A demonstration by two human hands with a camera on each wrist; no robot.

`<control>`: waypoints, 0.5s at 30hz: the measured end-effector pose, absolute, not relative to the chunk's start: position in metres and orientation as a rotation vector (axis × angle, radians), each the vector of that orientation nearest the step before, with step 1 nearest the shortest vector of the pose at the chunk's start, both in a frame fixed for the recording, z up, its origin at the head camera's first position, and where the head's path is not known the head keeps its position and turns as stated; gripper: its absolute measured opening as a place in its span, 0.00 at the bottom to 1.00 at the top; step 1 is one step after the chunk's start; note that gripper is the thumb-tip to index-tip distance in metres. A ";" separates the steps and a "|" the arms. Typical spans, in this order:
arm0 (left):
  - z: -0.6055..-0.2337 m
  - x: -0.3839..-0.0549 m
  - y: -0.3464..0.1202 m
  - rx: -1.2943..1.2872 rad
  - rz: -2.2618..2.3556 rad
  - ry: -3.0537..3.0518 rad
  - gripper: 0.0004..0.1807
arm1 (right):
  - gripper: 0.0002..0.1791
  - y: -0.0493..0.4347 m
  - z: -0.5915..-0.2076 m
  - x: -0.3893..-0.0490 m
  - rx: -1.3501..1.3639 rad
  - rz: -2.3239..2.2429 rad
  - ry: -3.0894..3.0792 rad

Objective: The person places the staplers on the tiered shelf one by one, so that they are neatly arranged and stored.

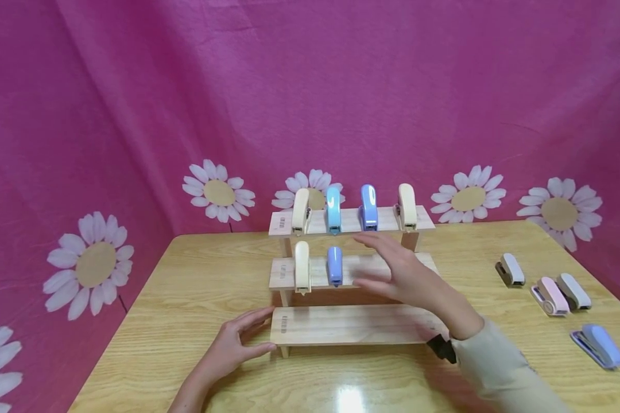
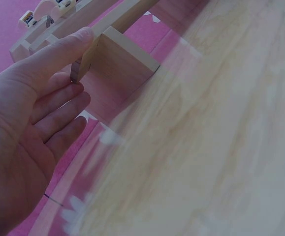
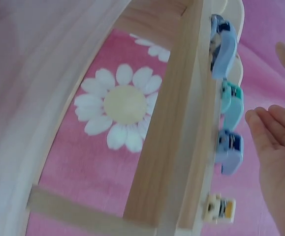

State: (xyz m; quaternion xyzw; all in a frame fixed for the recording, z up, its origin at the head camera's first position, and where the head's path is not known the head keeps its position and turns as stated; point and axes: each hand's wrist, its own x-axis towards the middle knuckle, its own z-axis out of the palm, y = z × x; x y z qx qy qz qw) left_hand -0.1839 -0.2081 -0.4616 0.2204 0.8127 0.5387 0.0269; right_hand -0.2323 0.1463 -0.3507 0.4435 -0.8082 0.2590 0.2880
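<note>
A three-tier wooden stand is in the middle of the head view. My left hand grips its lowest step at the left end, thumb at the front corner and fingers at the rear. The left wrist view shows that hand with the board's end between thumb and fingers. Over the middle step's right part hovers my right hand, fingers extended, thumb apart, nothing held. Left of it on that step stand a blue stapler and a cream stapler. The top step carries a light blue stapler, a blue stapler and two cream ones.
On the table's right side lie a white stapler, a pink stapler, another white stapler and a blue stapler. Another pale thing is cut off at the right edge. A pink cloth with daisies hangs behind the table.
</note>
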 end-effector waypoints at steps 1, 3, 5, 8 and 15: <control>-0.461 -0.184 -0.208 0.678 1.661 2.510 0.37 | 0.37 0.150 -0.351 -0.231 1.187 0.703 -2.138; -0.461 -0.184 -0.208 0.671 1.659 2.511 0.38 | 0.38 0.157 -0.350 -0.229 1.179 0.714 -2.113; -0.460 -0.183 -0.208 0.666 1.658 2.516 0.38 | 0.38 0.166 -0.350 -0.227 1.163 0.722 -2.107; -0.460 -0.183 -0.208 0.664 1.658 2.522 0.38 | 0.39 0.181 -0.350 -0.224 1.118 0.709 -2.128; -0.460 -0.183 -0.207 0.665 1.673 2.502 0.37 | 0.41 0.226 -0.353 -0.213 1.037 0.649 -2.116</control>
